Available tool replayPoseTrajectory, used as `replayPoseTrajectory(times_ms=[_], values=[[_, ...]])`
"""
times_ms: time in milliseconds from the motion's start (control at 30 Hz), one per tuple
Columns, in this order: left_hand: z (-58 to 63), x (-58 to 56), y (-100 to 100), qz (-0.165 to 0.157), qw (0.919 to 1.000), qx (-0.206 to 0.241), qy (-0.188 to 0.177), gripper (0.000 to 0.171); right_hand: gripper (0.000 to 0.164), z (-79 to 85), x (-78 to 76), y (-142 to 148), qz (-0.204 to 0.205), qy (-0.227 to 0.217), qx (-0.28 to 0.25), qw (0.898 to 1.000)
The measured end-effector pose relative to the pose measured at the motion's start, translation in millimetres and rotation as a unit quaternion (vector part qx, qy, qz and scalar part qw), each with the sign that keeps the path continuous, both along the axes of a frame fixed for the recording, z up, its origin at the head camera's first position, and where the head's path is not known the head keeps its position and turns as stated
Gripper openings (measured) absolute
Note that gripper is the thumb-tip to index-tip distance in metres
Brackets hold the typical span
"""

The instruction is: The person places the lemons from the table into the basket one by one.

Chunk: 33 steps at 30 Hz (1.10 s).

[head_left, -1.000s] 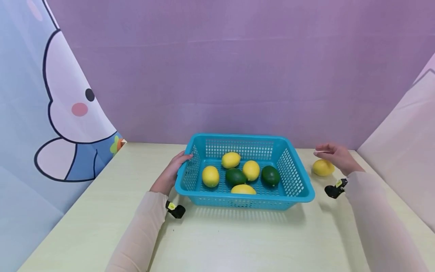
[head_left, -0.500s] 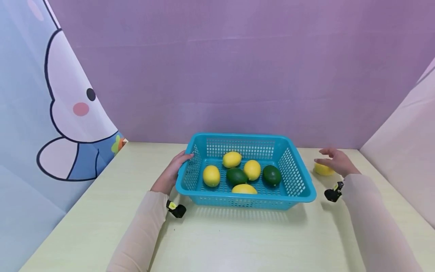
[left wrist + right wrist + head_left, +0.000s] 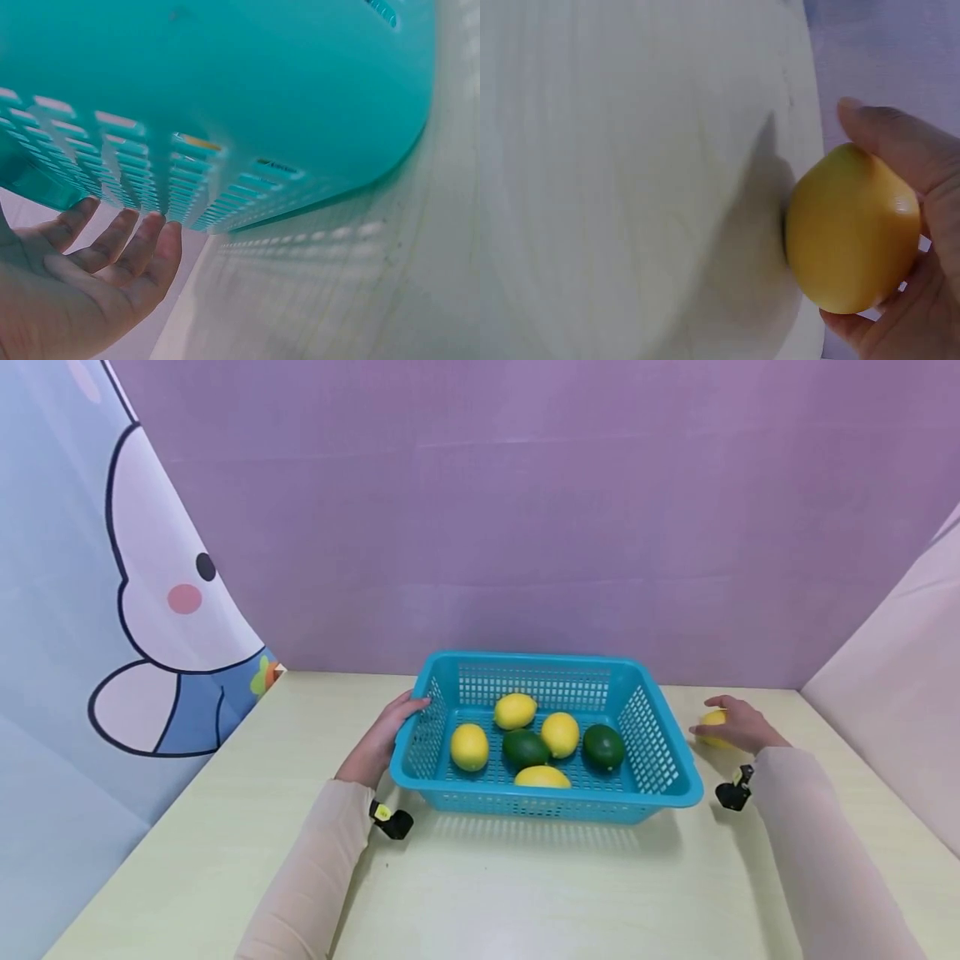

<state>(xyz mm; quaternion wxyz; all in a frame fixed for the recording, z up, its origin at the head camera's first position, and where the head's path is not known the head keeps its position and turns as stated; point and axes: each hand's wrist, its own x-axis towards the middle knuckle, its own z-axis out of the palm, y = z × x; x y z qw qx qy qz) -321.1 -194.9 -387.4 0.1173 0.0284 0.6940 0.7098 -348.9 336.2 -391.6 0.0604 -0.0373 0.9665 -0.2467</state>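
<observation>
A blue plastic basket (image 3: 546, 806) with perforated walls stands on the table. My left hand (image 3: 384, 737) holds its left side, thumb over the rim and fingers against the outer wall (image 3: 157, 187). Inside lie several yellow lemons (image 3: 469, 747) and two dark green fruits, avocado-like in shape (image 3: 525, 749) (image 3: 603, 747). To the right of the basket, my right hand (image 3: 741, 725) grips another lemon (image 3: 851, 229) on the table, the thumb at one side and the fingers curled round the other. The hand partly covers this lemon in the head view.
The pale wooden table (image 3: 480, 893) extends in front and to both sides. A purple cloth (image 3: 480, 527) hangs along its back edge. Printed cloth (image 3: 172, 635) hangs at the left and pale cloth (image 3: 915, 710) at the right.
My right hand has come down over the lemon on the right, and its fingers have closed round it. The left hand keeps its hold on the basket.
</observation>
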Motion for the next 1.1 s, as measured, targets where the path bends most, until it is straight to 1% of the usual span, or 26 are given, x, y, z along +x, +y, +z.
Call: replayPoseTrajectory(times_ms=[100, 400, 533, 767, 933, 1100], values=[[-0.3, -0.3, 1, -0.003, 1.0, 0.0, 0.0, 0.059, 0.079, -3.6, -1.5, 0, -0.002, -0.002, 0.003, 1.0], [-0.4, -2.2, -1, -0.011, 0.9999, 0.001, 0.004, 0.06, 0.073, -4.7, -0.7, 0, -0.016, -0.006, -0.017, 1.0], [-0.9, -1.8, -1, -0.008, 1.0, -0.001, 0.003, 0.06, 0.069, -8.6, 0.2, 1, -0.017, 0.006, -0.018, 1.0], [-0.5, -1.0, 0, 0.001, 1.0, -0.002, -0.002, 0.059, 0.062, -12.8, 2.0, 4, -0.003, 0.03, -0.018, 0.999], [0.0, -0.4, 0, -0.004, 1.0, -0.006, 0.003, 0.059, 0.06, -11.8, 6.5, 5, -0.007, 0.032, -0.026, 0.999], [-0.9, -1.2, 1, 0.0, 1.0, -0.005, 0.001, 0.058, 0.063, -7.3, 8.0, 6, -0.004, 0.041, -0.034, 0.999]])
